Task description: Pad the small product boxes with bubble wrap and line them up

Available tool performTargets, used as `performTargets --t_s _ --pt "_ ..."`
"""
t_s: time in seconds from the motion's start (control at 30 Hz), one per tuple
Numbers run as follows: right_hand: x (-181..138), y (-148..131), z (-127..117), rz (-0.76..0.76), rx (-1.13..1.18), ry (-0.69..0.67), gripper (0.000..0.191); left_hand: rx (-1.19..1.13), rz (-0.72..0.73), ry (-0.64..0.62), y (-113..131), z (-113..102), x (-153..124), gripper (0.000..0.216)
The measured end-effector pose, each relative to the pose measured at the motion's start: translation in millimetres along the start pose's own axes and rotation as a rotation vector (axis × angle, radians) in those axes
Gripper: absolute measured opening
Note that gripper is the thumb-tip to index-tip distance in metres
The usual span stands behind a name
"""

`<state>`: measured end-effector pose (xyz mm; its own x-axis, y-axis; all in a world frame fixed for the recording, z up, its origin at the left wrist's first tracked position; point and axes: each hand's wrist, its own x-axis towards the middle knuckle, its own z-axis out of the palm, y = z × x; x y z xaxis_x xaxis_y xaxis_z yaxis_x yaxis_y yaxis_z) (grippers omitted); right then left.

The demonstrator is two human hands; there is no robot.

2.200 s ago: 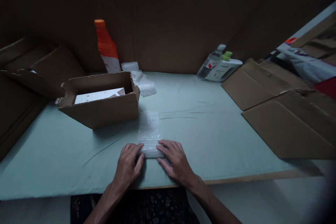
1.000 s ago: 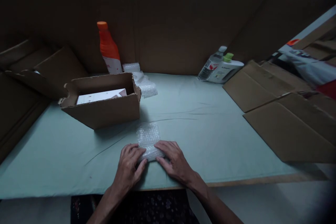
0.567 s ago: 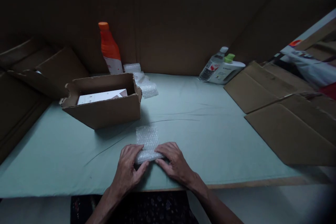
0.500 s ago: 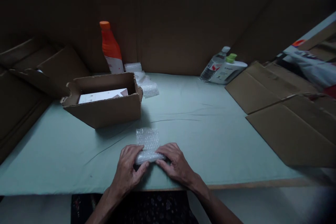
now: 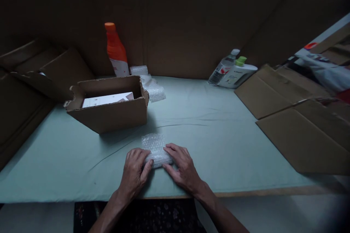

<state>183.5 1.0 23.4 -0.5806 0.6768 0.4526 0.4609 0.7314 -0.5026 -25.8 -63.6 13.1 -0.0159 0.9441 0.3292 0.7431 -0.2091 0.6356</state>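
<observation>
A small bundle of bubble wrap [image 5: 155, 149] lies on the pale green table cover [image 5: 207, 134] near the front edge. My left hand [image 5: 134, 171] presses on its left end with the fingers curled over it. Over on the right end my right hand [image 5: 182, 165] does the same, fingertips on the wrap. Whatever is rolled inside the wrap is hidden.
An open cardboard box [image 5: 109, 105] with a white item inside stands behind and left of my hands. An orange bottle [image 5: 116, 51] and loose bubble wrap [image 5: 150, 87] sit at the back. Two bottles [image 5: 232, 71] lie back right. Flat cardboard sheets [image 5: 298, 127] cover the right side.
The strip of bubble wrap has grown shorter as my hands rolled it away from me into a tighter bundle. Both hands shifted slightly forward with it.
</observation>
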Motion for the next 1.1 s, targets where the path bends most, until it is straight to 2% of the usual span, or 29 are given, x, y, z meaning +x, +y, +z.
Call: performTargets --t_s 0.13,0.27,0.4,0.57,0.77,0.93,1.1 --pt "2.1 -0.6 -0.2 0.027 0.042 -0.110 0.026 -0.004 -0.013 0.028 0.0 0.7 -1.4 0.021" --pt "6.4 0.6 0.9 0.112 0.114 -0.142 0.015 -0.045 0.015 0.088 -3.2 0.9 -3.2 0.022" --pt "6.9 2.6 4.6 0.124 0.120 -0.088 0.019 -0.013 0.041 0.118 -6.7 2.3 -1.4 0.019" --pt "3.1 2.3 5.2 0.050 0.044 0.029 0.033 0.032 0.038 0.138 -8.8 6.9 3.5 0.016" --pt "3.9 4.3 5.3 0.049 0.035 -0.074 0.024 0.021 0.043 0.141 -5.8 6.4 1.7 0.021" --pt "9.5 4.7 7.0 0.096 0.065 -0.065 0.015 -0.003 0.046 0.158 -2.7 3.4 -5.0 0.034" --pt "10.9 4.8 4.6 0.107 0.089 -0.095 0.015 -0.012 0.019 0.121 -5.6 3.9 -5.6 0.026"
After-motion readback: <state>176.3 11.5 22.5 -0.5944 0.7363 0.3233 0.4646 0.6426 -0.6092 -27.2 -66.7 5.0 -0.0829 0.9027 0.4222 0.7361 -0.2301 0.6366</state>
